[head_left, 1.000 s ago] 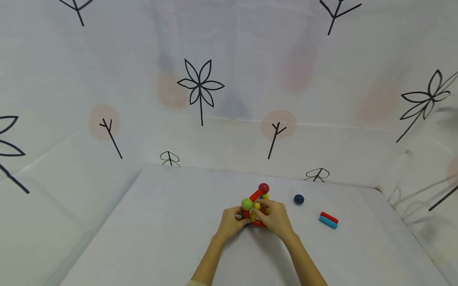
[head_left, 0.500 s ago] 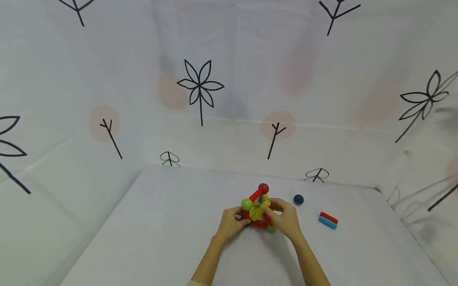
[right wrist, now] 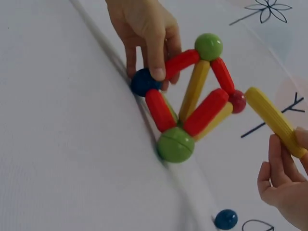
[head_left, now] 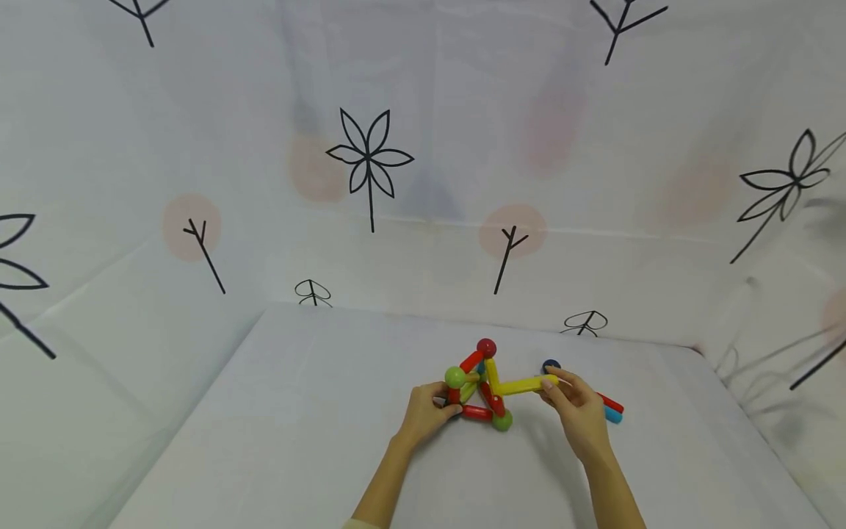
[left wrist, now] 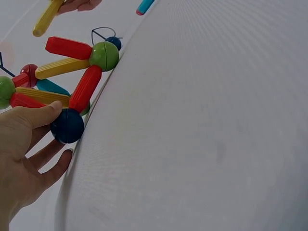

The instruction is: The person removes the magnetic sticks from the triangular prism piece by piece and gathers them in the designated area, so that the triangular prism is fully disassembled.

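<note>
A frame of coloured rods and balls stands on the table, with a red ball at the back and a green ball at the front. My left hand holds its dark blue corner ball, thumb on top and fingers beside it. Out to the right, my right hand pinches a yellow rod by one end. The rod's free end overlaps the frame in the head view, but both wrist views show a gap. From the front green ball a red rod slants up with its far end free.
Behind the right hand's fingertips lies a loose dark blue ball, partly covered. A red rod and a light blue rod lie side by side to the right, partly hidden by that hand. White patterned cloth hangs behind the white table.
My right hand has moved right, drawing the yellow rod out of the frame and swinging it from near upright to nearly level. My left hand keeps its place at the dark blue ball.
</note>
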A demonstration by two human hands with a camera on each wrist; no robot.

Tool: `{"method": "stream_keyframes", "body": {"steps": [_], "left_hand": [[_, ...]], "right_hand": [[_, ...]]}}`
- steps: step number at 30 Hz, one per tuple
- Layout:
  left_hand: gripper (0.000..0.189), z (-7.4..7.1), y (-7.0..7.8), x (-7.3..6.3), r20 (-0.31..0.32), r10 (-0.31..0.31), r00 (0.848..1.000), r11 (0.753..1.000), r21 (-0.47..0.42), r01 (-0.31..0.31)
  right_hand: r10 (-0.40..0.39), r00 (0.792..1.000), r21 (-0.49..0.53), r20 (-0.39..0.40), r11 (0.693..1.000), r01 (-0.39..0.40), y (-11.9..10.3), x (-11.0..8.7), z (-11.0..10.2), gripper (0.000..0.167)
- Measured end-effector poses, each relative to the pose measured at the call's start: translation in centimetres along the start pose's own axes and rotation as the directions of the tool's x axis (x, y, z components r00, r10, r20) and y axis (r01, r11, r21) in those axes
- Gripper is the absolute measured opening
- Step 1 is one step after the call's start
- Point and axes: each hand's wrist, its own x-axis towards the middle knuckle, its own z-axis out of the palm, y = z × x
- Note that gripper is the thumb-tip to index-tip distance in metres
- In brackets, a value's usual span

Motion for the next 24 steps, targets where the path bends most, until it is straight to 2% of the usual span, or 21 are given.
{"method": "stream_keyframes", "body": {"steps": [5, 7, 12, 14, 18, 19, 21, 23, 24], "left_hand": [[0.024, 0.0, 0.0, 0.0, 0.01, -0.017, 1.0, 1.0, 0.003, 0.017], [0.024, 0.0, 0.0, 0.1, 0.009, -0.016, 1.0, 1.0, 0.007, 0.016], [0.025, 0.0, 0.1, 0.1, 0.003, -0.009, 1.0, 1.0, 0.015, 0.009], [0.025, 0.0, 0.1, 0.1, 0.004, -0.008, 1.0, 1.0, 0.015, 0.008], [0.027, 0.0, 0.0, 0.2, 0.005, -0.001, 1.0, 1.0, 0.01, 0.001], [0.027, 0.0, 0.0, 0.2, 0.004, 0.001, 1.0, 1.0, 0.01, -0.001], [0.026, 0.0, 0.0, 0.1, 0.005, 0.002, 1.0, 1.0, 0.01, -0.002], [0.026, 0.0, 0.0, 0.1, 0.006, 0.002, 1.0, 1.0, 0.014, -0.002], [0.026, 0.0, 0.0, 0.1, 0.006, 0.001, 1.0, 1.0, 0.016, -0.001]], "right_hand": [[-0.006, 0.999, 0.207, -0.052, 0.978, 0.017, 0.5, -0.6, -3.1, 0.019], [-0.009, 0.996, 0.252, -0.084, 0.967, 0.03, 1.0, -0.6, -4.8, 0.02], [0.058, 0.986, 0.365, -0.154, 0.931, 0.002, 1.9, -1.0, -9.6, 0.023], [0.084, 0.981, 0.456, -0.173, 0.89, 0.004, 2.1, -1.1, -11.6, 0.023], [0.1, 0.973, 0.649, -0.209, 0.758, 0.061, 2.9, -1.3, -15.0, 0.026], [0.1, 0.968, 0.655, -0.229, 0.752, 0.077, 3.2, -1.3, -15.8, 0.026], [0.102, 0.954, 0.624, -0.283, 0.775, 0.103, 4.0, -1.5, -17.2, 0.027], [0.103, 0.936, 0.572, -0.338, 0.812, 0.117, 4.9, -1.7, -18.3, 0.028], [0.117, 0.919, 0.527, -0.375, 0.843, 0.108, 5.4, -1.8, -18.8, 0.027]]}}
